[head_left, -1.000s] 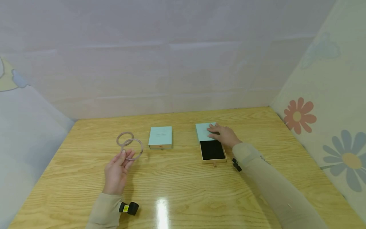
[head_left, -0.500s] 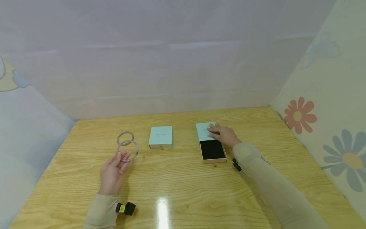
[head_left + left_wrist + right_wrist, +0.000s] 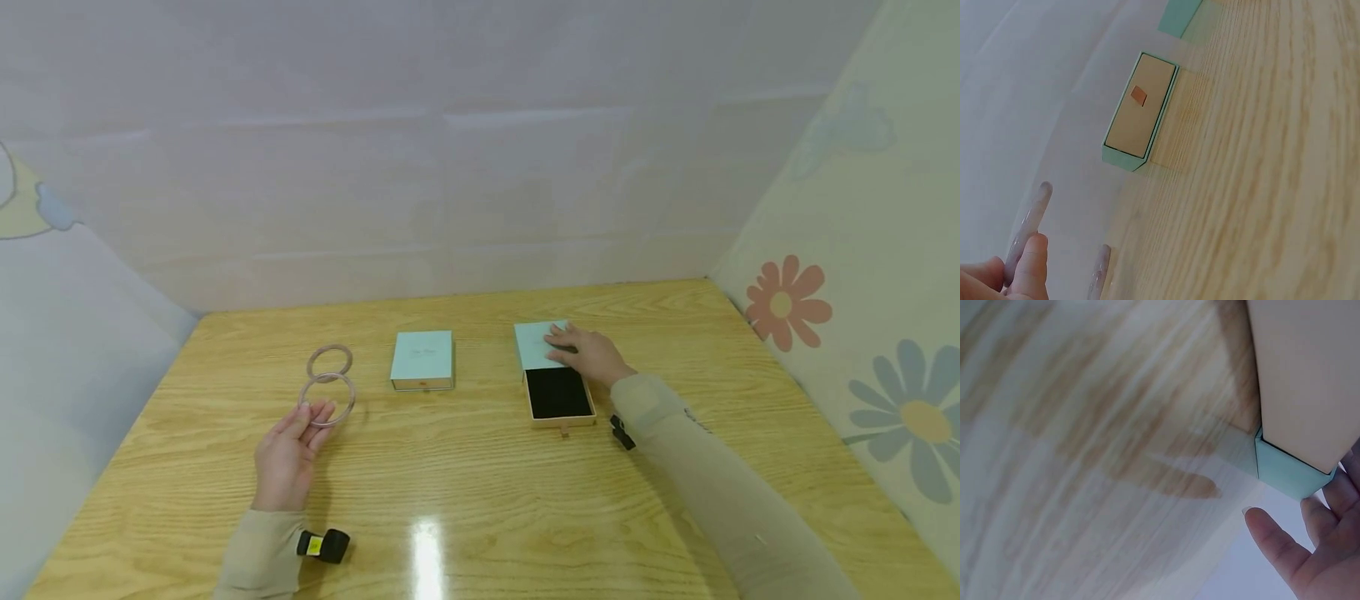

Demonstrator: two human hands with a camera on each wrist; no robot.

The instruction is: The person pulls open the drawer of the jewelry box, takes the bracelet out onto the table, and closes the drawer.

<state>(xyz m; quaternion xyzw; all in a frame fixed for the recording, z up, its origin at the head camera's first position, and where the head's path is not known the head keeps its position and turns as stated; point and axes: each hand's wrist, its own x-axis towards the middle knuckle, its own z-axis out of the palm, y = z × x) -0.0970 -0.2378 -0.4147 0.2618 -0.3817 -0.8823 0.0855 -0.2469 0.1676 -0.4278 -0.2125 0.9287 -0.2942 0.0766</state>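
My left hand (image 3: 285, 458) pinches a pinkish translucent bangle (image 3: 352, 398) between thumb and fingers, holding it tilted up above the table's left part. Just behind it a second, similar bangle (image 3: 331, 347) lies on the table; its near edge overlaps the held one in the head view. On the right, the fingers of my right hand (image 3: 595, 357) rest on the mint-green sleeve (image 3: 531, 346) of a gift box. That box's drawer (image 3: 558, 393) is pulled out toward me, showing its black lining. In the right wrist view, the thumb (image 3: 1275, 540) stands apart from the box.
A closed mint-green drawer box (image 3: 422, 358) with a small pull tab stands between the bangles and the pulled-out box. The wooden table (image 3: 480, 475) meets a pale cloth backdrop (image 3: 450, 192) behind, with flower-printed cloth (image 3: 862, 275) on the right.
The left hand has moved left and slightly toward me with its bangle, away from the closed box. My right hand and both boxes have stayed in place.
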